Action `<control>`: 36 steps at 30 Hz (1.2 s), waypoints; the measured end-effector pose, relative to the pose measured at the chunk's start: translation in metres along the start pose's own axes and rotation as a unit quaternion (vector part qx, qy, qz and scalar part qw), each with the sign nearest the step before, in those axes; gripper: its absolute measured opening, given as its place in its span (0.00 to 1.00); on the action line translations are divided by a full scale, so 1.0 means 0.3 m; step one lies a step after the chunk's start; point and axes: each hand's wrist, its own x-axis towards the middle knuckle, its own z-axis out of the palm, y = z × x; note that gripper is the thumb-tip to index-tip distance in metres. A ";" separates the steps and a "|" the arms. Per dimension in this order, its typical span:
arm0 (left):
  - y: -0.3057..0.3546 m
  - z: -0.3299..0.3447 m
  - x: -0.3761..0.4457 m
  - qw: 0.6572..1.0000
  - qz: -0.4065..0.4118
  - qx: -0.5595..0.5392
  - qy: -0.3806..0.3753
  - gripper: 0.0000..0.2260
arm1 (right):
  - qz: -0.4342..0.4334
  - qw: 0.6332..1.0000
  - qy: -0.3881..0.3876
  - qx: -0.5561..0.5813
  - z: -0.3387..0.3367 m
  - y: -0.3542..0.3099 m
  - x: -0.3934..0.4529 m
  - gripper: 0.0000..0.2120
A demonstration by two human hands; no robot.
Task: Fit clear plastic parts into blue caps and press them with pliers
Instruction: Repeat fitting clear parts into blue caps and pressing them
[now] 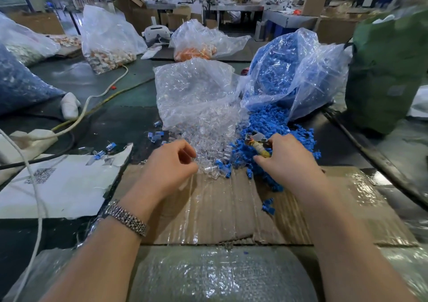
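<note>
**Hands at the heaps of clear parts and blue caps**

Clear parts [208, 137] lay in a heap spilling from the mouth of a clear bag [194, 93], in the middle of the table just beyond a flattened sheet of cardboard [222, 209]. Touching that heap on its right, blue caps [266, 125] poured out of a second bag [289, 70], with a few strays on the cardboard near the right forearm.

The left hand [171, 163], a metal watch [126, 218] on its wrist, sat at the near left edge of the clear heap with its fingers curled inward; whether it pinched a part could not be told. The right hand [284, 156] rested on the blue pile, fingers wrapped round the yellowish handles of the pliers [258, 143], whose metal head pointed left toward the clear parts.

Several assembled pieces [155, 135] lay scattered left of the heap. A torn white sheet [58, 186] and white cables [97, 98] lay on the left. Farther off stood a bag of orange pieces [194, 51], and a green sack [389, 70] at the right.
</note>
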 end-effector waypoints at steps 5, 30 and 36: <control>0.004 0.036 -0.002 0.997 0.022 0.066 0.013 0.08 | 0.009 1.000 -0.023 -0.013 0.018 -0.017 0.003 0.25; 0.040 -0.028 -0.004 0.803 -0.126 -0.569 -0.127 0.14 | -0.115 0.990 -0.027 -0.077 0.008 -0.096 -0.060 0.04; 0.043 -0.015 -0.001 0.812 -0.114 -0.554 -0.145 0.16 | -0.140 0.983 -0.006 -0.121 0.020 -0.095 -0.060 0.04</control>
